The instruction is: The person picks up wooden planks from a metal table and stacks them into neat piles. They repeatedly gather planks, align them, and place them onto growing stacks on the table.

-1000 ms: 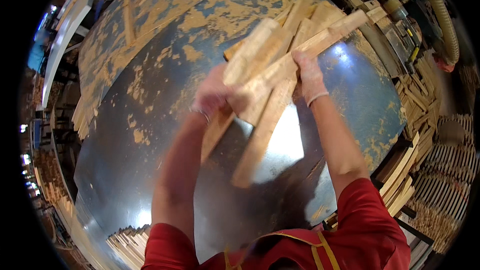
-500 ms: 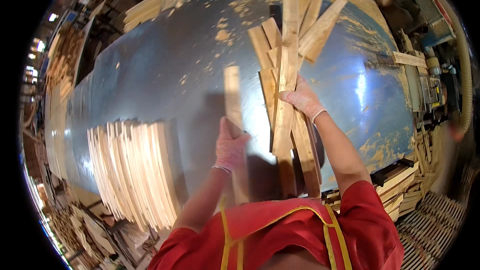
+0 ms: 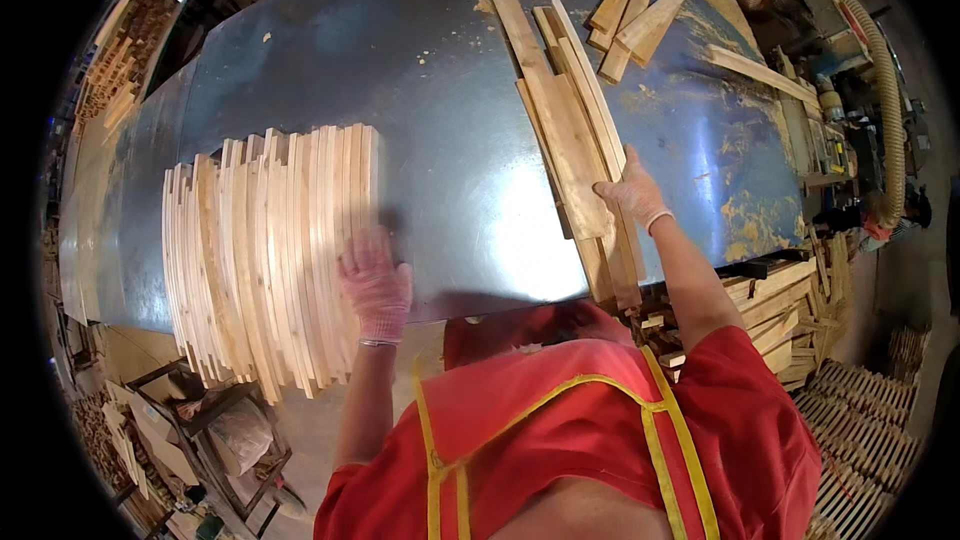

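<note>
My left hand (image 3: 376, 285), in a pale pinkish knit glove, lies with its fingers extended against the near right side of a row of light wooden strips (image 3: 265, 250). The strips stand close together, with uneven ends. My right hand (image 3: 637, 195), gloved alike, grips the right side of a pile of longer wooden boards (image 3: 570, 145). Its thumb lies over the top, and the fingers at the side are partly hidden. These boards overlap lengthwise, pointing away from me.
Both groups lie on a dark, smooth metal table (image 3: 450, 120) with scattered wood shavings. Several short boards (image 3: 640, 20) lie crossed at the far right. Beyond the right edge are a ribbed hose (image 3: 893, 140) and stacked timber (image 3: 770, 315). A metal-framed rack (image 3: 215, 430) stands below left.
My left hand has moved left from the middle of the table to the strip row, and the strip it held now sits there. The boards under my right hand lie more evenly, apart from the crossed ones.
</note>
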Motion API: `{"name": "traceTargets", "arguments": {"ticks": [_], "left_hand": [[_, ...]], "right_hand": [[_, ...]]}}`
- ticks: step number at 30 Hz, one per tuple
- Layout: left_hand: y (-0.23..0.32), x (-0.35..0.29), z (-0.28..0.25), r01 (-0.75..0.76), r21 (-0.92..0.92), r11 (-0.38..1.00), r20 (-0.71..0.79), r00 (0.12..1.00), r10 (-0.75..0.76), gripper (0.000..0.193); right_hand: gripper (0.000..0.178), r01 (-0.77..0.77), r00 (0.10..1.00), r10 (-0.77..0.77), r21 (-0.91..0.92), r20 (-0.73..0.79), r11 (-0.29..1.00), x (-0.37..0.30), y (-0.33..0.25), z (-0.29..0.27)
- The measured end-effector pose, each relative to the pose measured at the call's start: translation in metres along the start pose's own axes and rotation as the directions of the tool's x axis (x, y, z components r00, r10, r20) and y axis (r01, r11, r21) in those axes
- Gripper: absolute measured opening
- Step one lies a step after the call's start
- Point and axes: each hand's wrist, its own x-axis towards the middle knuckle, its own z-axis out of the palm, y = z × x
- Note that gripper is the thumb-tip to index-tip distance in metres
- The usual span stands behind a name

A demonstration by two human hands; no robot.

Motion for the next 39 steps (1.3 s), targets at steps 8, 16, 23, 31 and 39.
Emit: {"name": "traceTargets", "arguments": {"ticks": [8, 16, 23, 31, 39], "left_hand": [[0.105, 0.041, -0.031, 0.06, -0.653, 0.755, 0.228, 0.966, 0.12, 0.094], [0.128, 0.138, 0.0, 0.537, -0.43, 0.726, 0.537, 0.798, -0.272, 0.084], [0.072, 0.051, 0.039, 0.225, 0.099, 0.969, 0.087, 0.968, -0.234, 0.079], [0.001, -0.001, 0.039, 0.29, 0.13, 0.948, 0.016, 0.956, -0.294, 0.094], [-0.01, -0.012, 0.002, 0.176, -0.122, 0.977, 0.148, 0.976, -0.158, 0.088]], "right_hand": [[0.062, -0.053, 0.988, -0.017, 0.448, 0.152, 0.892, -0.053, -0.078, 0.001], [0.069, 0.605, 0.795, -0.588, -0.268, 0.151, 0.75, -0.055, -0.138, 0.045], [0.068, 0.05, 0.991, -0.066, -0.136, -0.117, 0.99, 0.016, -0.043, 0.032], [0.071, 0.217, 0.954, -0.252, -0.205, -0.16, 0.954, 0.051, -0.133, 0.002], [0.104, 0.22, 0.975, -0.215, -0.126, 0.048, 0.967, 0.012, -0.139, 0.062]]}}
